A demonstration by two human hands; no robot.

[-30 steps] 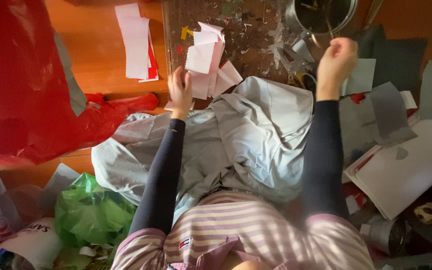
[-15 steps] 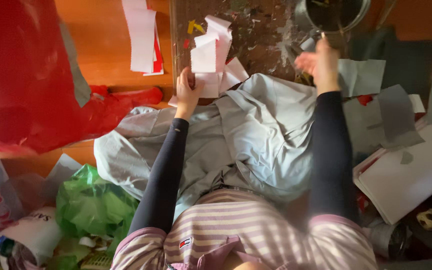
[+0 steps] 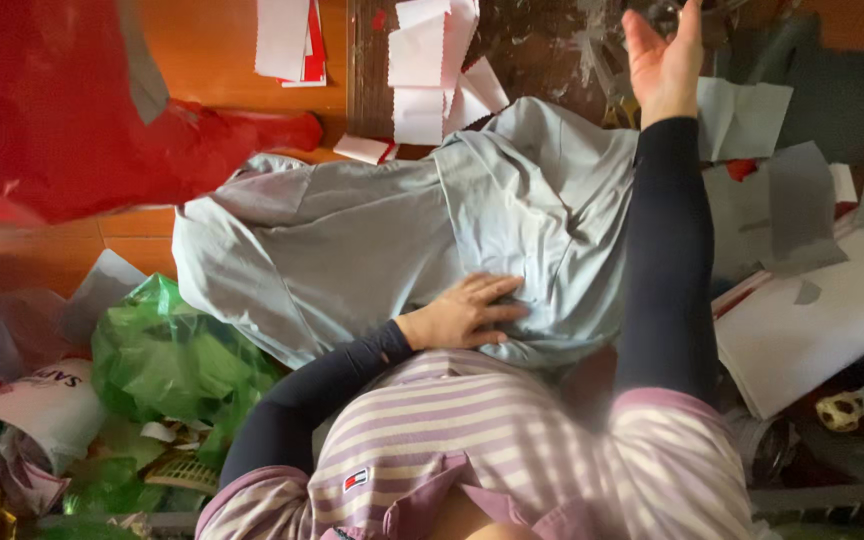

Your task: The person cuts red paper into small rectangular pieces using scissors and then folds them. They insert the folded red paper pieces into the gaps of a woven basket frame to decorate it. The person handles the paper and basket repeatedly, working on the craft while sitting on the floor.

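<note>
A pale grey-blue garment (image 3: 352, 240) lies spread and rumpled across the middle of the frame, reaching from the left centre to below the upper right. The left hand (image 3: 467, 312) rests flat on its lower edge, just below centre, fingers spread and palm down, pressing the cloth without gripping it. The right hand (image 3: 664, 58) is raised at the upper right of the frame, well apart from the left; its palm is open and its fingers are loose, holding nothing that can be seen, above the far edge of the garment. Both arms wear dark sleeves under a striped purple-and-white shirt (image 3: 492, 440) at the bottom. White paper pieces (image 3: 432, 70) with pinked edges lie at the top centre, just beyond the garment. A red plastic bag (image 3: 62, 110) fills the upper left, a green plastic bag (image 3: 162, 360) sits at the lower left, and grey paper sheets (image 3: 782, 200) lie at the right.
</note>
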